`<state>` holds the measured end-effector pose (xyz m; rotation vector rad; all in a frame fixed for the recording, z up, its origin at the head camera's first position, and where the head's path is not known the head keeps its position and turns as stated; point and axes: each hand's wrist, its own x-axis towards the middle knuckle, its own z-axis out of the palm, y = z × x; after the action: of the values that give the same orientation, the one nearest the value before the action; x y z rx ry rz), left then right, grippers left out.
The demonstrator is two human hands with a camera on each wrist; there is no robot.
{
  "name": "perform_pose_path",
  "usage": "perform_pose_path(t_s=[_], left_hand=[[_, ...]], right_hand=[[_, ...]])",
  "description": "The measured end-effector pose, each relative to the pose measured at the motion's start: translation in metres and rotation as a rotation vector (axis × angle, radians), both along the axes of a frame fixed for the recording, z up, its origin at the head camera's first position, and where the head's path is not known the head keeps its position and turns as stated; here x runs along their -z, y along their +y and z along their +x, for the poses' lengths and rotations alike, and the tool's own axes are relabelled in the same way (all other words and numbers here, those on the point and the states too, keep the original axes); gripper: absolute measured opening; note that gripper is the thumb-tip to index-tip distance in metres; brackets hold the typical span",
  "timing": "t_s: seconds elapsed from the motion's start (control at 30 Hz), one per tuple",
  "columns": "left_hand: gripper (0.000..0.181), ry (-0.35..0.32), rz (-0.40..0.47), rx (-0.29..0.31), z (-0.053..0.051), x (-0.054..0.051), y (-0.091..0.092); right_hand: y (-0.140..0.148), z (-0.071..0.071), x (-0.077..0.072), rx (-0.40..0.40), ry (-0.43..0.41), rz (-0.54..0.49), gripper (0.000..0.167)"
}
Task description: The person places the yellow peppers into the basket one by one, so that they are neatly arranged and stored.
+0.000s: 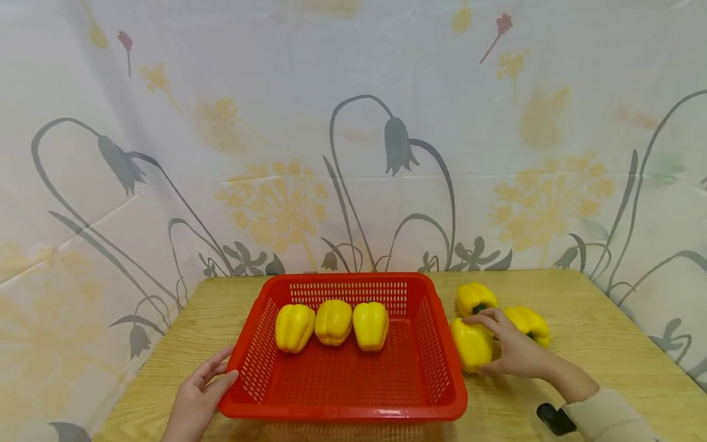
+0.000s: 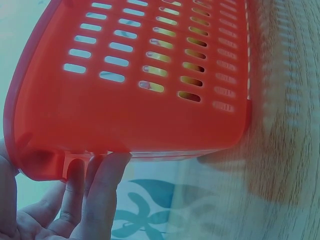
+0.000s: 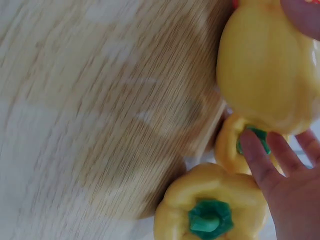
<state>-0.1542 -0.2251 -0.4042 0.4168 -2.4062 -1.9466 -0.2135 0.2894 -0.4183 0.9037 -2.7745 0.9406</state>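
Note:
A red basket (image 1: 342, 374) stands on the table with three yellow peppers (image 1: 334, 323) in a row inside it. My left hand (image 1: 200, 393) grips the basket's left rim near its front corner; in the left wrist view, fingers (image 2: 102, 190) curl at the edge of the red wall (image 2: 125, 120). Right of the basket, my right hand (image 1: 516, 350) holds a yellow pepper (image 1: 471, 345) between thumb and fingers. The right wrist view has that pepper (image 3: 267, 65) large at the top right, the hand (image 3: 295, 200) beside it.
Two more yellow peppers lie on the wooden table (image 1: 596, 319): one (image 1: 474, 297) behind the held one, another (image 1: 527, 324) to its right. A black object (image 1: 554, 419) shows by the right sleeve (image 1: 607, 417). A flower-patterned cloth (image 1: 353, 141) hangs behind the table.

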Motion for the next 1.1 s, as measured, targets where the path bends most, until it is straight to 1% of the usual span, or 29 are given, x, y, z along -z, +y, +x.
perform_pose_path(t_s=[0.17,0.27,0.43,0.7,0.9,1.1], left_hand=[[0.060,0.006,0.007,0.003,0.000,0.000,0.001],[0.060,0.013,0.012,0.004,0.000,-0.001,0.001],[0.060,0.014,0.010,0.003,0.000,-0.001,0.001],[0.061,0.007,0.003,0.002,0.000,-0.001,0.001],[0.060,0.003,-0.003,0.001,0.000,-0.001,0.001],[0.059,0.006,-0.005,0.000,0.000,-0.001,0.001]], right_hand=[[-0.001,0.000,0.000,0.071,-0.023,-0.005,0.075],[-0.002,0.001,0.000,0.094,-0.024,-0.009,0.074],[-0.002,0.001,-0.003,0.093,-0.001,-0.017,0.074],[-0.002,0.001,-0.010,0.096,0.083,-0.017,0.073],[-0.004,0.000,-0.021,0.090,0.113,-0.016,0.072],[-0.009,-0.001,-0.036,0.085,0.164,-0.008,0.070]])
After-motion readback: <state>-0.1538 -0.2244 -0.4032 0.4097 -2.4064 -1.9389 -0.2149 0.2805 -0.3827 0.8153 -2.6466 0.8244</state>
